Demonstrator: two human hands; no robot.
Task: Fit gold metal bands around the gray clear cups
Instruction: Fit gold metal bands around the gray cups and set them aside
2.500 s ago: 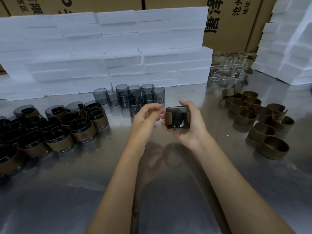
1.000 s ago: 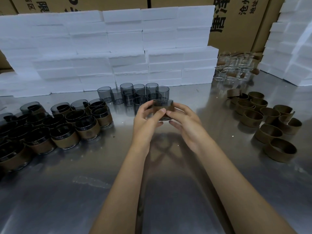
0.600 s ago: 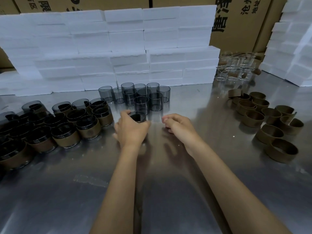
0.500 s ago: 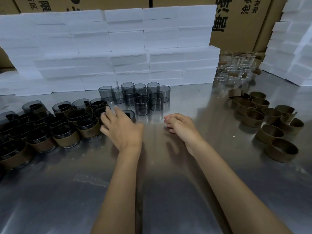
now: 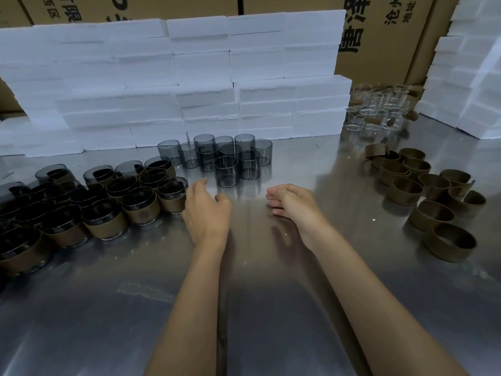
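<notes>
**Both hands empty over bench, banded cups parked left**

Far left: banded cups (image 5: pixel 141 210) packed in a cluster on the steel bench (image 5: pixel 271 308), each gray cup wearing a gold band round its lower wall. Nearest one (image 5: pixel 172 196) sits just beside the left hand.

Behind them: foam blocks (image 5: pixel 189 77) stacked in a wall along the back edge, cartons (image 5: pixel 379 36) behind that.

Left hand (image 5: pixel 207 213): palm down, low over the bench, fingers (image 5: pixel 200 184) loosely curved, holding nothing. Whether it touches the nearest banded cup, cannot tell.

Centre back: bare gray cups (image 5: pixel 226 158) standing upright in a tight group, just past the left hand's fingertips, not touched.

Right hand (image 5: pixel 294 204): near the left one but apart, fingers loosely curled in toward the palm, nothing gripped.

Right: loose bands (image 5: pixel 423 194) spread on the bench, open rings standing on edge, well apart from both hands. Nearest-camera one (image 5: pixel 450 241) sits alone at the front.

Far right back: clear cups (image 5: pixel 376 109) in a group, more foam (image 5: pixel 471 77) stacked beside them.
</notes>
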